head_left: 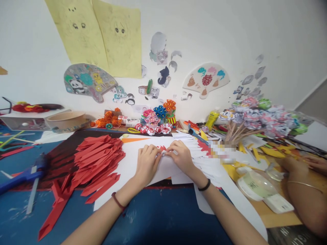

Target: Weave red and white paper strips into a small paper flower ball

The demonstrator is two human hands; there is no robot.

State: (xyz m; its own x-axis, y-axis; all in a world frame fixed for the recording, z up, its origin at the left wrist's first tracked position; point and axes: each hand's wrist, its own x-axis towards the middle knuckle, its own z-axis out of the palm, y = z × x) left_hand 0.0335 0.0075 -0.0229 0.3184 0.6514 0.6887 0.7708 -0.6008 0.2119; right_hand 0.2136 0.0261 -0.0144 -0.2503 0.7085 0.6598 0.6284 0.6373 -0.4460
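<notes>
My left hand (149, 161) and my right hand (180, 156) meet over white paper sheets (130, 170). Their thumbs and fingertips pinch a small red-and-white folded paper piece (161, 148) between them; much of it is hidden by the fingers. Left of the hands lies a big pile of folded red paper strips (99, 153). White paper strips (194, 149) fan out just right of my right hand, with some red paper (203, 148) beside them. Behind the hands is a row of red-and-white paper flowers (155, 129).
A blue glue gun (25, 178) rests at the left near a round wooden box (66, 120). Paper flowers on sticks (263, 115) and a yellow bottle (212, 118) stand at the back right. Another person's arm (304, 190) reaches in beside a clear plastic container (255, 187).
</notes>
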